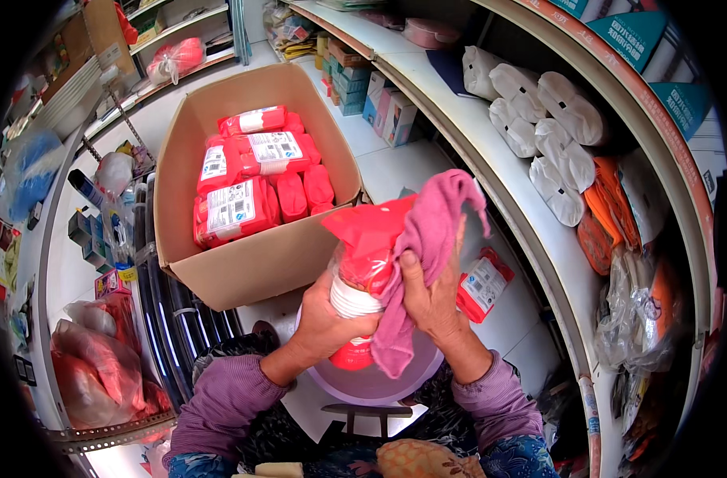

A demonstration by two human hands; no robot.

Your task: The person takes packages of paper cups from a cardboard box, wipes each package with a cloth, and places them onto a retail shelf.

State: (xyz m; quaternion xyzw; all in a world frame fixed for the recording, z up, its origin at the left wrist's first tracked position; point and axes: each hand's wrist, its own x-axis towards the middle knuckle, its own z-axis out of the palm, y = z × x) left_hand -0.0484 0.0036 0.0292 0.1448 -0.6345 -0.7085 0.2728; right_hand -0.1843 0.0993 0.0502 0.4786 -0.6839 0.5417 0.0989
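Note:
A red plastic-wrapped pack of disposable cups [369,230] stands tilted above a lilac plastic basin [375,391]; white stacked rims show at its middle. My left hand [324,316] grips the pack around its lower half. In my right hand [432,299] is a damp-looking pink cloth [438,221], pressed against the pack's right side and hanging down over it. Just ahead to the left, an open cardboard box [232,278] holds several similar red packs [274,149]. Another red pack [486,287] lies on the floor beyond my right hand.
Curving along the right, a white metal shelf [507,137] carries white wrapped bundles [570,107] and orange packages [611,200]. Small boxes [390,110] stand on the tiles beneath it. Dark tubes [166,310] and bagged red goods [94,376] lie at the left.

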